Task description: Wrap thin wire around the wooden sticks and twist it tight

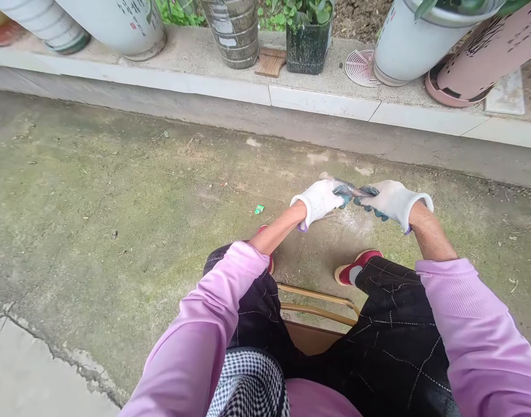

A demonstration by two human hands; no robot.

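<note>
I sit on a low wooden stool (322, 307) and both hands wear white knit gloves with dark grey-blue fingers. My left hand (322, 200) and my right hand (389, 201) are held out in front of my knees, above the ground, with their fingertips meeting. The fingers of both hands are curled and pressed together around something small that I cannot make out. A thin pale sliver shows just above the left glove's fingers. My red shoes (356, 267) rest on the concrete below the hands.
Mossy concrete ground (117, 208) spreads to the left, with a small green scrap (259, 209) on it. A raised ledge (317, 101) at the back carries several large pots, a dark planter (308, 43), a round white grate (360, 67) and a wooden block (270, 61).
</note>
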